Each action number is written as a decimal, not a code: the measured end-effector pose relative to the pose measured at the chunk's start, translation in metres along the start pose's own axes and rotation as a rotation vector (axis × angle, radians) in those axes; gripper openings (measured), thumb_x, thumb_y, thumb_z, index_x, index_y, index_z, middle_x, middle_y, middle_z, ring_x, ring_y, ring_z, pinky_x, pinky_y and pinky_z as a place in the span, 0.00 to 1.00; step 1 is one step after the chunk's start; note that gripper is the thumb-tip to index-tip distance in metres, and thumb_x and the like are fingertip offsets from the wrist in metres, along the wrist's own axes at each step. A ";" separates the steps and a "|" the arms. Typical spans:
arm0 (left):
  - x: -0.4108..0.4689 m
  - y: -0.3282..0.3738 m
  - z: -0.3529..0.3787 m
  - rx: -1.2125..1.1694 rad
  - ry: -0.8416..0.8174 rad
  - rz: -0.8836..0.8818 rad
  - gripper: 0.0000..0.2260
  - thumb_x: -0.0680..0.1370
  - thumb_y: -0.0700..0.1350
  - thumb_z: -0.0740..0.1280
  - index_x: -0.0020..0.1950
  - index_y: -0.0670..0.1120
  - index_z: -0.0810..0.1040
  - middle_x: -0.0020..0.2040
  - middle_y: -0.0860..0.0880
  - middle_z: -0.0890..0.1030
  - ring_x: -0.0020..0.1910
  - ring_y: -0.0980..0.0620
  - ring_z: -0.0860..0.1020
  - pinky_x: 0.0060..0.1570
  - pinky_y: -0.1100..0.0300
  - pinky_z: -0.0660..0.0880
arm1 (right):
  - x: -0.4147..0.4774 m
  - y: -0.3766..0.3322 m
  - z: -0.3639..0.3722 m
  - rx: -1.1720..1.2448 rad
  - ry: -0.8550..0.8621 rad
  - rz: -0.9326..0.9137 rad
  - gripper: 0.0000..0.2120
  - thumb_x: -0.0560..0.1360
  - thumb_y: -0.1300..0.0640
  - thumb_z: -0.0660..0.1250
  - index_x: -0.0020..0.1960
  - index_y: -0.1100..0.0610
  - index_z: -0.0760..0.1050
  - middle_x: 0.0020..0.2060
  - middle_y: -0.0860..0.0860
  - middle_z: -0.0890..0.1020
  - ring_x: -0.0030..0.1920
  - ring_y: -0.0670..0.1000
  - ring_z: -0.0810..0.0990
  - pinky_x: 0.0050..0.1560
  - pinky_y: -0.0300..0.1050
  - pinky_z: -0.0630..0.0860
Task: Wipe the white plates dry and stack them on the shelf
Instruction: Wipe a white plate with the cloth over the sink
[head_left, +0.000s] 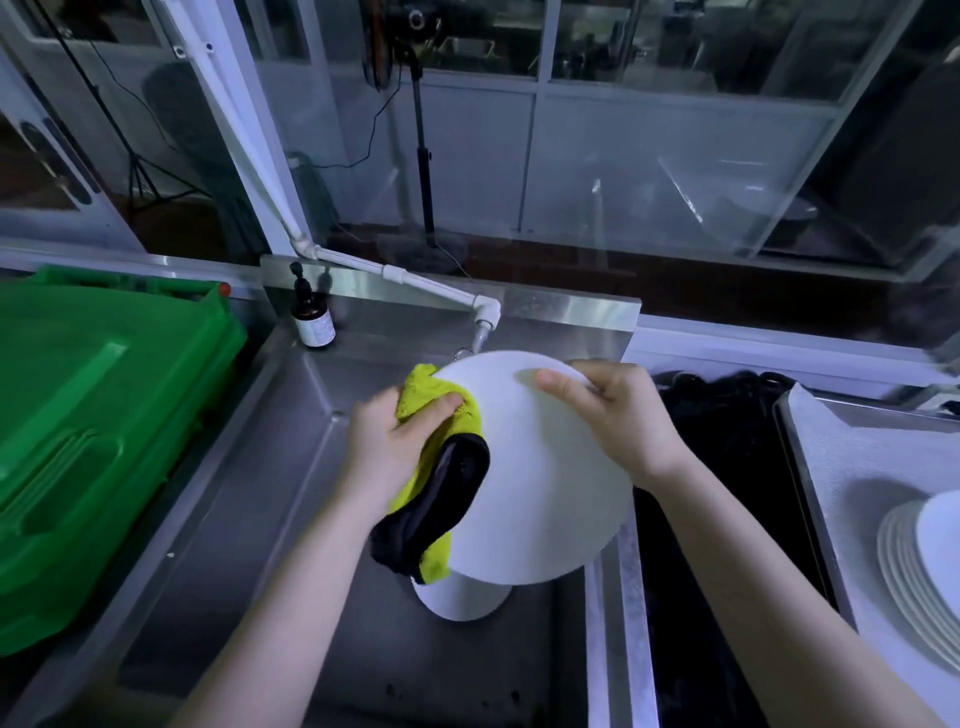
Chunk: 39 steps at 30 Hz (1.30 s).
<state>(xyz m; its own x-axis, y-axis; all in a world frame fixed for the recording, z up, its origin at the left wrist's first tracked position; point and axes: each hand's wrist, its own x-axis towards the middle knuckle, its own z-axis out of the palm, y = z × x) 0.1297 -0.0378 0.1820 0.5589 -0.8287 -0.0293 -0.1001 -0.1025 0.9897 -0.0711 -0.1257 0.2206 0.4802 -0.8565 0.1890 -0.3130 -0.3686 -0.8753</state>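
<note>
**A:** Where is the plate?

**B:** There is one white plate, held up over the steel sink. It is tilted, with its face toward the person, and its top edge sits just below the white pipe tap.

**A:** And the hands?

**B:** The right hand grips the plate's upper right rim, thumb flat on the face and fingers curled behind. The left hand bunches a yellow-green cloth against the plate's left edge, with the thumb pressing on top. The cloth has a black side, which hangs below the hand and lies over the plate's lower left rim.

**A:** Is anything beneath it?

**B:** A second white piece sits in the basin directly under the held plate. It is mostly hidden, so I cannot tell whether it is a plate or a bowl.

**A:** Any other plates?

**B:** A stack of white plates sits on the grey surface at far right, well apart from the sink. A dark compartment lies between the two, and its contents are too dark to make out.

**A:** What is on the left side?

**B:** A green plastic crate sits beside the sink. A brown pump bottle stands upright at the sink's back corner, near the tap. Behind the glass is a black stand with a trailing cable.
</note>
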 end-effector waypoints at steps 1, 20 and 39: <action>-0.003 -0.006 0.002 -0.054 0.059 -0.069 0.16 0.65 0.60 0.74 0.37 0.47 0.81 0.34 0.54 0.81 0.35 0.54 0.76 0.42 0.54 0.75 | -0.001 0.004 0.000 0.057 0.044 0.041 0.30 0.75 0.41 0.71 0.32 0.65 0.65 0.28 0.49 0.63 0.30 0.48 0.61 0.32 0.46 0.58; 0.001 0.005 0.009 0.201 -0.061 0.085 0.12 0.67 0.55 0.77 0.33 0.49 0.80 0.30 0.54 0.81 0.31 0.59 0.75 0.35 0.59 0.71 | 0.002 0.001 -0.017 -0.125 -0.208 0.070 0.16 0.73 0.39 0.70 0.40 0.52 0.81 0.34 0.47 0.81 0.36 0.46 0.77 0.40 0.42 0.74; -0.023 -0.037 0.015 -0.219 0.285 -0.383 0.11 0.75 0.53 0.72 0.40 0.46 0.82 0.37 0.50 0.84 0.39 0.50 0.81 0.40 0.58 0.77 | -0.033 0.031 0.021 0.348 0.225 0.464 0.16 0.76 0.46 0.72 0.35 0.55 0.78 0.31 0.48 0.77 0.35 0.49 0.74 0.38 0.46 0.69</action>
<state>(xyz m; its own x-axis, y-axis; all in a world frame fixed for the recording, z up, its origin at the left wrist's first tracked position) 0.1086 -0.0234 0.1436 0.7267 -0.5683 -0.3859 0.3131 -0.2261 0.9224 -0.0796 -0.1012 0.1784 0.1615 -0.9684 -0.1900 -0.1436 0.1674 -0.9754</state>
